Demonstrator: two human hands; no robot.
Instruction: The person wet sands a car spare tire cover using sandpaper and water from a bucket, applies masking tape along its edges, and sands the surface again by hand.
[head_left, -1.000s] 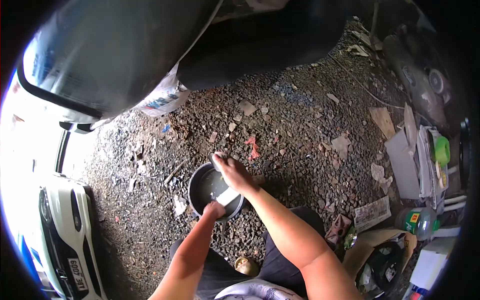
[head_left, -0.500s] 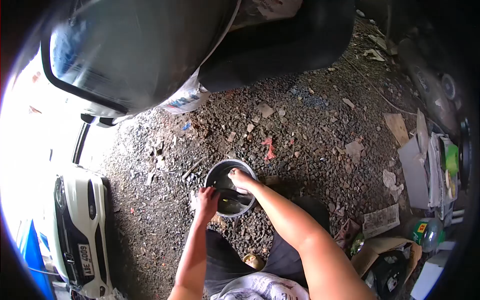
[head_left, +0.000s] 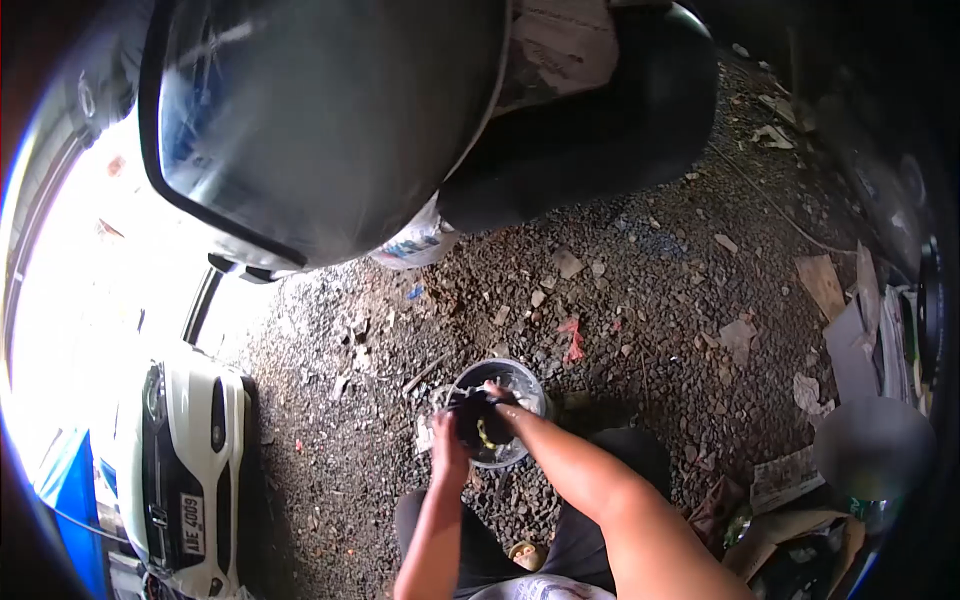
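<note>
A round grey bucket (head_left: 540, 400) stands on the gravel in front of me, with whitish, wet-looking contents. Over its opening, a dark, limp-looking piece with a yellow mark (head_left: 474, 416) is held between both hands; its exact kind I cannot make out. My left hand (head_left: 449, 447) grips the near left side, fingers curled round its edge. On the far right side my right hand (head_left: 502, 397) is closed on it, with the fingers partly hidden. Part of the bucket's inside is covered by the hands and the dark piece.
A large dark glossy panel (head_left: 340, 130) overhangs the upper left. A white car front (head_left: 195, 430) stands at left. Newspaper (head_left: 785, 480) and a cardboard box (head_left: 780, 535) lie at right, beside a blurred round patch. Gravel (head_left: 640, 290) carries scattered scraps.
The dark piece has come up from low in the bucket and is bunched between both hands. My hands are closer together. The whole view has shifted, so the scene sits lower and further right.
</note>
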